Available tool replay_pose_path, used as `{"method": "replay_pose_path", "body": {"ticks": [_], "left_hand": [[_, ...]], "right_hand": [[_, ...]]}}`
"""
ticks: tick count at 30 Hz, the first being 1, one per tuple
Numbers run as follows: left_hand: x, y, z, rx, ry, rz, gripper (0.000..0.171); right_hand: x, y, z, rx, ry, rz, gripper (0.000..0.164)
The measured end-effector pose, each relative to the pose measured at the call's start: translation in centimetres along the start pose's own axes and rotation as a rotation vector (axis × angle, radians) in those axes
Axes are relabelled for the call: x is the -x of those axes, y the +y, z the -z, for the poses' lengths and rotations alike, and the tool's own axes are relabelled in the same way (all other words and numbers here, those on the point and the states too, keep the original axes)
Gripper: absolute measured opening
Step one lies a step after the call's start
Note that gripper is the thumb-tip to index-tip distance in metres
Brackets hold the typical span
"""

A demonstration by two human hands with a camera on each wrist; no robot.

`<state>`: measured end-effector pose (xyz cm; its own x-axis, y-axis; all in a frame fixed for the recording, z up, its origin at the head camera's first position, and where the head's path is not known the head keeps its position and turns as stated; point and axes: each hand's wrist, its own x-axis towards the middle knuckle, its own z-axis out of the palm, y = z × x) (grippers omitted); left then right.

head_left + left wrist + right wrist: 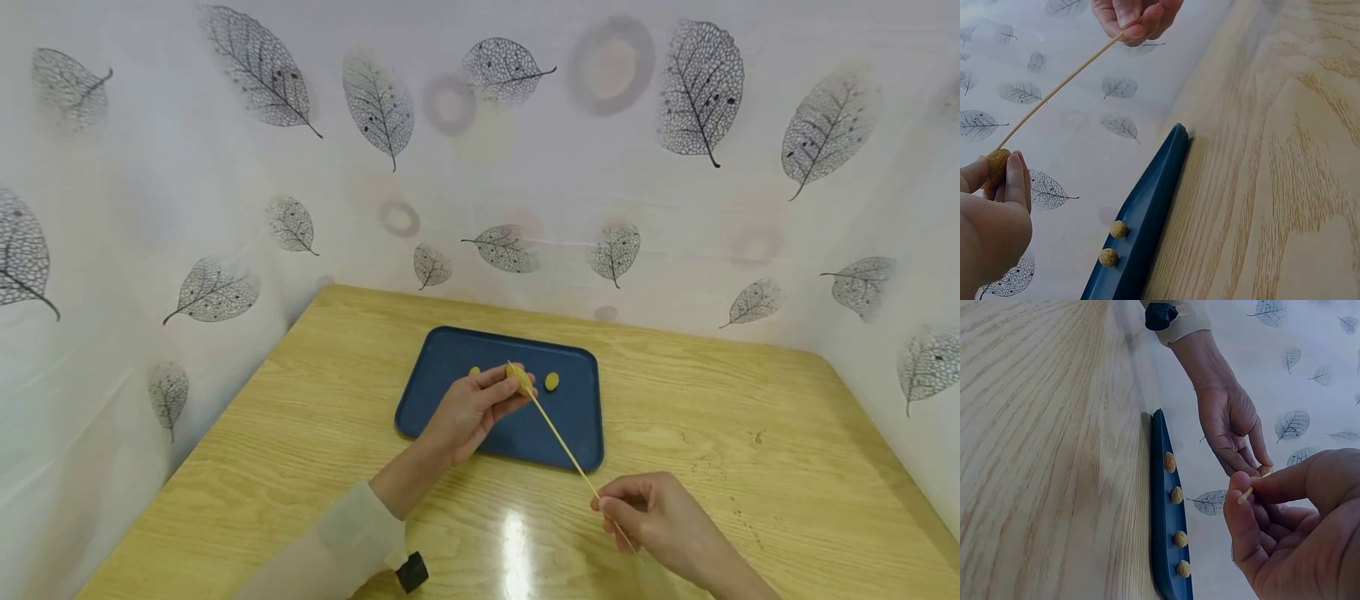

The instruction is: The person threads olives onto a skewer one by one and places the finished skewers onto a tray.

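Note:
My left hand (pixel 472 408) pinches a golden-brown, rough-skinned ball (pixel 996 169) between thumb and fingers, above the blue tray. A thin bamboo skewer (pixel 558 435) runs from the ball down to my right hand (pixel 660 517). Its far end meets the ball, and in the head view a thin tip shows beyond it. Thumb and fingertips of the right hand pinch the skewer near its other end, in front of the tray's right corner. The right wrist view shows the blunt end (pixel 1245 495) sticking out of that pinch. Fingers partly hide the held ball.
The blue rectangular tray (pixel 435 400) lies on a wood-grain table (pixel 712 417). Several similar balls (pixel 1176 495) rest in it, one (pixel 552 382) right of the left hand. A leaf-print white sheet (pixel 525 183) encloses the table's back and sides.

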<state>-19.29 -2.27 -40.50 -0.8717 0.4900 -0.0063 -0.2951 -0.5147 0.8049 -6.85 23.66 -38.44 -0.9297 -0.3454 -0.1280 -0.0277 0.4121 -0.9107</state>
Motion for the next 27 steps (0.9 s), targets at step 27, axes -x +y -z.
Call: {"method": "replay_pose_path", "body": {"ticks": [27], "left_hand": [[0.1,0.1,-0.5,0.01,0.008,-0.046,0.036]], "right_hand": [[-1.3,-1.1,0.5,0.008,0.02,0.004,0.017]]}}
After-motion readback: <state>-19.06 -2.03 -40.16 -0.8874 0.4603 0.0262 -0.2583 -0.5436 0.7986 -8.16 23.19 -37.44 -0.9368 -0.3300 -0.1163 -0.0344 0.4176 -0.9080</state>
